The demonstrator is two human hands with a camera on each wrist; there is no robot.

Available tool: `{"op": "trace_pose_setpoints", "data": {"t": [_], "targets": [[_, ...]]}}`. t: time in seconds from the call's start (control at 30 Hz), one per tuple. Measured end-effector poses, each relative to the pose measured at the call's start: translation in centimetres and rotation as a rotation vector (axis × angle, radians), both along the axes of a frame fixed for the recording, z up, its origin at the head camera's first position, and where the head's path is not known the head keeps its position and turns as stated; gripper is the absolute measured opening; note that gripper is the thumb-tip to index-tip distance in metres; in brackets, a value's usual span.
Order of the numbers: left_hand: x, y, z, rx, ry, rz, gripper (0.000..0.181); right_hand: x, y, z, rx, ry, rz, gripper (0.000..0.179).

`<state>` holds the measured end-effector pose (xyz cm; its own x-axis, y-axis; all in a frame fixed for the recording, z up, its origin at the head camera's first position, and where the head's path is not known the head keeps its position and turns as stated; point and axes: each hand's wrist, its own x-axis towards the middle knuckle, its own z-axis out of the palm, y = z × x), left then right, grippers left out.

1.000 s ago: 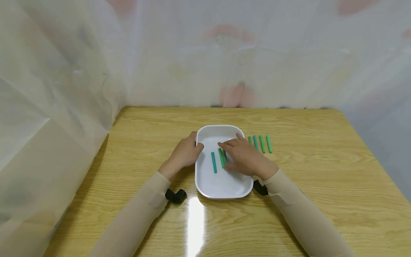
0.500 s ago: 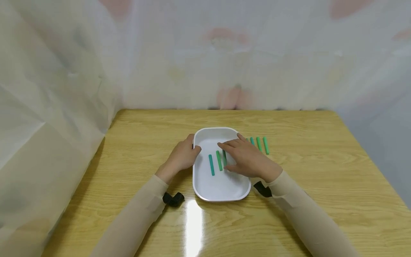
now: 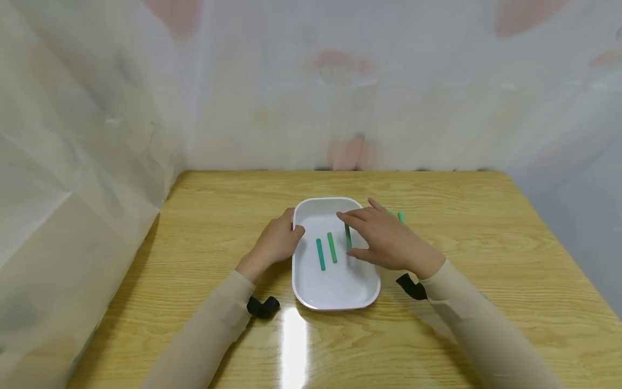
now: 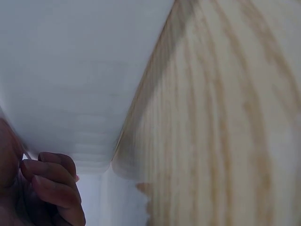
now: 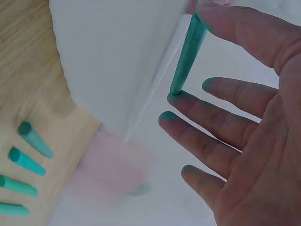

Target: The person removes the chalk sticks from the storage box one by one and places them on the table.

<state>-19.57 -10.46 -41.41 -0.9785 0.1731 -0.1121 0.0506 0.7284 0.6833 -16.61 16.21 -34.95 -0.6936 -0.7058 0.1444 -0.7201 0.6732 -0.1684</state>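
Note:
My left hand (image 3: 272,240) grips the left rim of a white rectangular tray (image 3: 336,294), thumb over the edge and fingers curled outside it, as the left wrist view also shows. Inside the tray lie a teal chalk stick (image 3: 320,254) and a bright green chalk stick (image 3: 332,248), side by side. Above the tray's right part, my right hand (image 3: 391,240) pinches a dark green chalk stick (image 5: 188,54) end to end, between thumb and a fingertip. Its other fingers are spread, and green dust stains the fingertips (image 5: 168,116).
Right of the tray, several more chalk sticks (image 5: 26,162) lie in a row on the wooden table (image 3: 486,243), mostly behind my right hand in the head view. Black wrist-camera mounts (image 3: 263,307) sit at both wrists. A pale patterned sheet (image 3: 272,108) hangs behind and at the left.
My right hand has drawn the dark green stick away from the bright green one, moving right and up. The left hand keeps its hold on the tray.

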Motion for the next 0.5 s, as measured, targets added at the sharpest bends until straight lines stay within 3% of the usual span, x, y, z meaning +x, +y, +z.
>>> {"op": "trace_pose_setpoints", "data": {"t": [0.5], "targets": [[-0.1,0.0,-0.3,0.008,-0.003,0.006,0.054,0.0,1.6,1.3,0.048,-0.023,-0.060,0.076]]}}
